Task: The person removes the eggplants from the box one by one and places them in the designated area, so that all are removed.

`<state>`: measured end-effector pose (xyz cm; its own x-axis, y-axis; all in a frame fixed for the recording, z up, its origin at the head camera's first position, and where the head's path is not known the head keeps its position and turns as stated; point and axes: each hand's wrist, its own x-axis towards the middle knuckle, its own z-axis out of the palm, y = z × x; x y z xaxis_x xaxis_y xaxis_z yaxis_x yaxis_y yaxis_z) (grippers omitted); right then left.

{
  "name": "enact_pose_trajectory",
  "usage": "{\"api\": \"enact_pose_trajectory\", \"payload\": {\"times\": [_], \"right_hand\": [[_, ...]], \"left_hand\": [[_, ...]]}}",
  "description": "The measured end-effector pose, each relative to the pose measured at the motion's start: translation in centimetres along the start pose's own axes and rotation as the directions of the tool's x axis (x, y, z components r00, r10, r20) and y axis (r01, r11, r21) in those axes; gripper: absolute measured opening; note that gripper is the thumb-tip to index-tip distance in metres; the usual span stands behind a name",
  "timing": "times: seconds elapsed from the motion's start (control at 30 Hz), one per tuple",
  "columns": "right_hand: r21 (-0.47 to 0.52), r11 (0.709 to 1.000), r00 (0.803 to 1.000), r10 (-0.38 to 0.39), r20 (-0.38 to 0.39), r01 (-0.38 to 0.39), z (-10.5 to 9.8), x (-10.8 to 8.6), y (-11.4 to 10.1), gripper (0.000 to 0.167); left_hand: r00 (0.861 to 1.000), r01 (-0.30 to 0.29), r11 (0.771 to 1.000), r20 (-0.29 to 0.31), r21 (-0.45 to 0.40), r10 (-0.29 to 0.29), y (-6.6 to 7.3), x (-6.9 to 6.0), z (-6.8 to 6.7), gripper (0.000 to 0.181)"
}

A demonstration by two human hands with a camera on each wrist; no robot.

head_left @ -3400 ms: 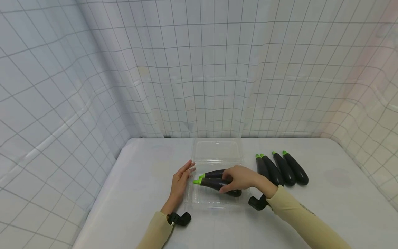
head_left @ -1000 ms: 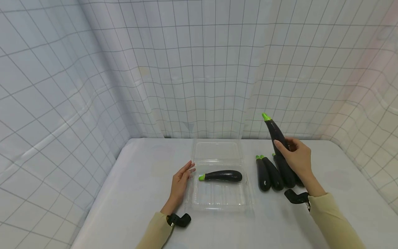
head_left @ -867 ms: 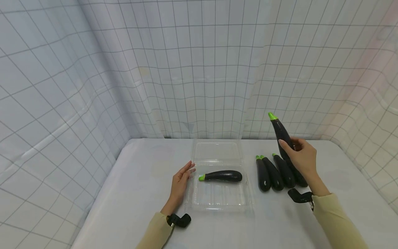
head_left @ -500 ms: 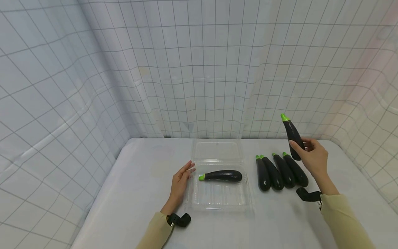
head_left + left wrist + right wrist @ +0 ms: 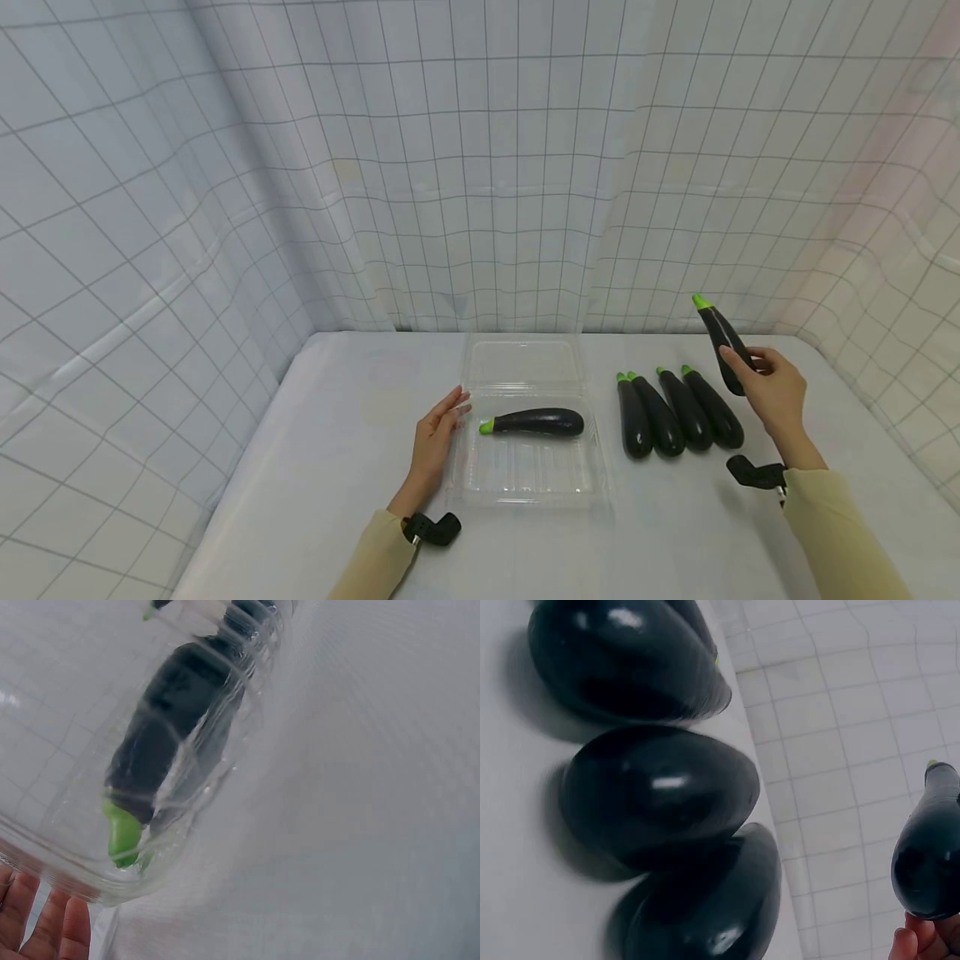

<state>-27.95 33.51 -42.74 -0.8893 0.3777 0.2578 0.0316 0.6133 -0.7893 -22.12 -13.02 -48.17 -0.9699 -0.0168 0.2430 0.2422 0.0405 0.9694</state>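
My right hand (image 5: 776, 396) grips a dark eggplant (image 5: 723, 342) with a green stem, holding it in the air at the far right, stem up and tilted left. The right wrist view shows fingertips below this eggplant's (image 5: 928, 859) rounded end. My left hand (image 5: 433, 437) rests with extended fingers along the left side of a clear plastic container (image 5: 525, 482). One eggplant (image 5: 540, 422) lies crosswise inside it, stem to the left. In the left wrist view, fingers (image 5: 49, 926) show at the container's edge, and an eggplant (image 5: 161, 724) is seen through its wall.
Several more eggplants (image 5: 686, 408) lie side by side on the white table (image 5: 360, 467), between the container and my right hand. The container's lid (image 5: 525, 362) is folded back behind it. A white gridded curtain (image 5: 525, 208) stands behind and at both sides.
Earlier my right hand is over the container with two eggplants there. It has carried one out, rightward past the row, then slightly lower over the last half second. The left hand stays put.
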Motion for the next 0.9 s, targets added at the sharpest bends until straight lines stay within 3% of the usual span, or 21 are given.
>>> {"api": "enact_pose_trajectory", "payload": {"times": [0.37,0.9], "right_hand": [[-0.073,0.996,0.998,0.049,0.036,-0.046,0.0,-0.4,2.5,0.070],[-0.196,0.980,0.994,0.057,0.089,-0.038,0.3,-0.9,5.8,0.073]], "left_hand": [[1.000,-0.008,1.000,0.011,-0.002,0.008,0.1,0.0,0.0,0.040],[1.000,0.008,1.000,-0.002,0.009,-0.008,0.3,-0.2,0.0,0.040]]}}
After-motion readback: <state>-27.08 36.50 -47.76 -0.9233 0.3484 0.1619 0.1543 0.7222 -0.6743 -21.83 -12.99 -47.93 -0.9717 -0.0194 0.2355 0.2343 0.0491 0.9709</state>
